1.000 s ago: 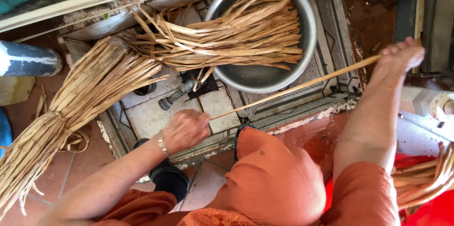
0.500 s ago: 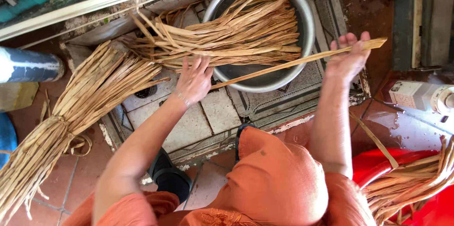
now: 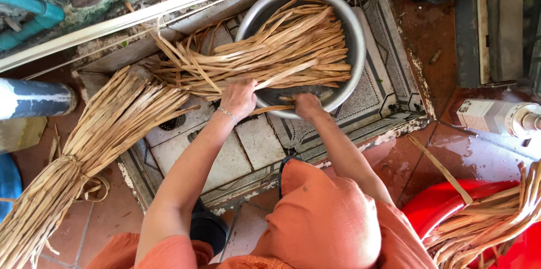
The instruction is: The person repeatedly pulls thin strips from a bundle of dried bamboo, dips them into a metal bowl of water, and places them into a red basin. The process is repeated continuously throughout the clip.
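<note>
Now left hand (image 3: 239,99) and right hand (image 3: 307,105) both pinch one reed strip (image 3: 284,76) over the basin (image 3: 355,27)

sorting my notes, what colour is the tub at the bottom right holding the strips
Red. The tub shows in the head view at the lower right edge, with tan strips lying over it.

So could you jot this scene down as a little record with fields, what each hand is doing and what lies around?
left hand: on one pale strip at the basin's near rim
right hand: at the same rim, on a strip end
basin: round metal, holding tan strips
tied bundle: lying to the left on the tiled platform
red tub: lower right, with more strips
</note>
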`<state>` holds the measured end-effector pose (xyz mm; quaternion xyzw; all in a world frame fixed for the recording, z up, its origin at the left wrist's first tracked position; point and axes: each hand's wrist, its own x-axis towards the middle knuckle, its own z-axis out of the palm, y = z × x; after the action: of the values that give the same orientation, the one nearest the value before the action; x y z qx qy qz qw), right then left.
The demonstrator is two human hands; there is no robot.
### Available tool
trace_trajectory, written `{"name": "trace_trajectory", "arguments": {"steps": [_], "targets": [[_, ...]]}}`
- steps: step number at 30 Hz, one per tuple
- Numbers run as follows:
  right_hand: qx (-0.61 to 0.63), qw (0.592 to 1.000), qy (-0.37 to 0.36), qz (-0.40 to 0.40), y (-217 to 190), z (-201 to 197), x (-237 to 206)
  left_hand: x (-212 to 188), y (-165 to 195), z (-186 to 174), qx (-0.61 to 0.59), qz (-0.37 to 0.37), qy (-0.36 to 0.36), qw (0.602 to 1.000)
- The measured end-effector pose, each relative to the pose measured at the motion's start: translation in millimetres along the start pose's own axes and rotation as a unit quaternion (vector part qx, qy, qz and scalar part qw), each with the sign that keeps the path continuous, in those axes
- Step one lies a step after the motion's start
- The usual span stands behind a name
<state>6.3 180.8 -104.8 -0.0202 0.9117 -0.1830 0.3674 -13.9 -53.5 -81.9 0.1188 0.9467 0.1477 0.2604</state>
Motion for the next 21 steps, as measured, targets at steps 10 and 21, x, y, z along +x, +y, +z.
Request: {"name": "trace_trajectory", "arguments": {"steps": [10, 21], "targets": [[0.572, 0.813, 0.079, 0.068, 20.5, -42.2, -5.5, -28.1, -7.7, 63.0, -0.494, -0.022, -0.010, 0.869], [0.699, 0.685, 0.204, 0.008, 15.3, -37.1, -14.8, -54.0, 45.8, 87.5, -0.379, 0.140, -0.010, 0.915]]}}
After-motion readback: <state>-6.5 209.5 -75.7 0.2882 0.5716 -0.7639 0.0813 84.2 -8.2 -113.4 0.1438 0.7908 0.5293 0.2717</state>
